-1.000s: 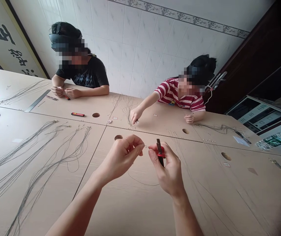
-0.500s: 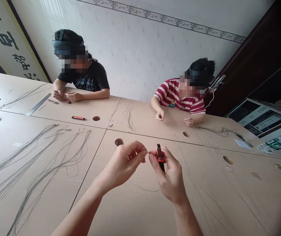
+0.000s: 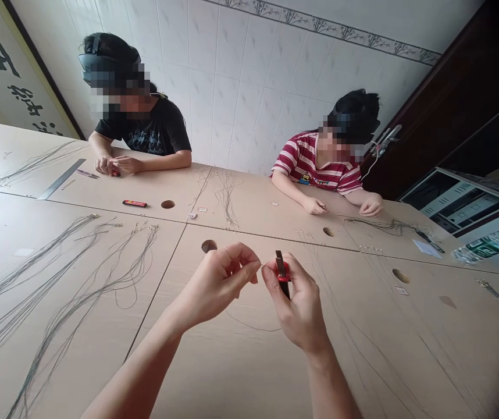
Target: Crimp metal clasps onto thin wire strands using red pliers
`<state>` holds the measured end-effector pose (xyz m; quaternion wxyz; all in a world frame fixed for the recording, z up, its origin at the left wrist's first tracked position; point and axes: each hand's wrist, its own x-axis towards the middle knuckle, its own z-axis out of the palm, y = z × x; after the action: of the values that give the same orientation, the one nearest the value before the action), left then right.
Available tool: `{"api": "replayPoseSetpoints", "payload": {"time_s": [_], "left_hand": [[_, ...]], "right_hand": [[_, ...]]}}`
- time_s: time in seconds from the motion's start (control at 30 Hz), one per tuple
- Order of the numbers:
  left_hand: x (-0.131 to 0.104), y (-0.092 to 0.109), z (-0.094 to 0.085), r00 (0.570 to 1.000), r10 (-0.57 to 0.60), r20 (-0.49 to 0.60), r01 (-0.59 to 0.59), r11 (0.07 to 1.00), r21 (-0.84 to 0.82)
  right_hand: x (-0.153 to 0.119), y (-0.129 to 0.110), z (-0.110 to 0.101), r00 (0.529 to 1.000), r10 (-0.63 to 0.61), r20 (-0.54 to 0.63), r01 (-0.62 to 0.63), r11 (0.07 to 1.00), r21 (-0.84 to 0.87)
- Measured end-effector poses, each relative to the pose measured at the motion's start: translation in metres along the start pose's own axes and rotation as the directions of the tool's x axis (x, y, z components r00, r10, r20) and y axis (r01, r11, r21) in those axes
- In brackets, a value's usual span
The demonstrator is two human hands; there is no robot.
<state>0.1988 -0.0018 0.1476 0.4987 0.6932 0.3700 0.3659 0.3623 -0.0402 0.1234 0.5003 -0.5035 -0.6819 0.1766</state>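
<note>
Both of my hands meet over the near middle of the table. My left hand [image 3: 227, 279] is closed, thumb and fingertips pinching the end of a thin dark cord [image 3: 253, 327]. A tiny piece, too small to name, shows between the fingertips of the two hands. Wrapped in my right hand [image 3: 299, 305] is a slim black-and-red tool [image 3: 280, 266], its dark end pointing up; my fingers hide the rest. The right thumb and forefinger almost touch the left fingertips. Below the hands, the cord hangs in a loose curve.
Bundles of thin cords [image 3: 88, 291] with small metal ends lie at left; more cords [image 3: 389, 227] lie at right. A red-and-black lighter-like stick [image 3: 135, 203], a steel ruler [image 3: 63, 178] and a water bottle [image 3: 489, 244] are about. Two people [image 3: 145, 125] [image 3: 319, 160] sit opposite. The tabletop has round holes [image 3: 209, 246].
My hands keep the same pinch and grip, with only slight shifts. The view has moved a little. Across the table, the striped-shirt person's hands have moved to the right.
</note>
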Motion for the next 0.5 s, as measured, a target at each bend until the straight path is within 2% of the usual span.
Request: {"api": "replayPoseSetpoints", "payload": {"time_s": [0.17, 0.5], "left_hand": [[0.0013, -0.0004, -0.0052, 1.0, -0.019, 0.023, 0.02, 0.997, -0.081], [0.0029, -0.0018, -0.0042, 0.998, -0.007, 0.064, 0.011, 0.998, -0.067]], "right_hand": [[0.0, -0.0003, -0.001, 1.0, 0.008, -0.014, -0.009, 1.0, -0.03], [-0.0018, -0.0043, -0.0002, 1.0, 0.017, 0.005, -0.017, 0.999, -0.028]]}}
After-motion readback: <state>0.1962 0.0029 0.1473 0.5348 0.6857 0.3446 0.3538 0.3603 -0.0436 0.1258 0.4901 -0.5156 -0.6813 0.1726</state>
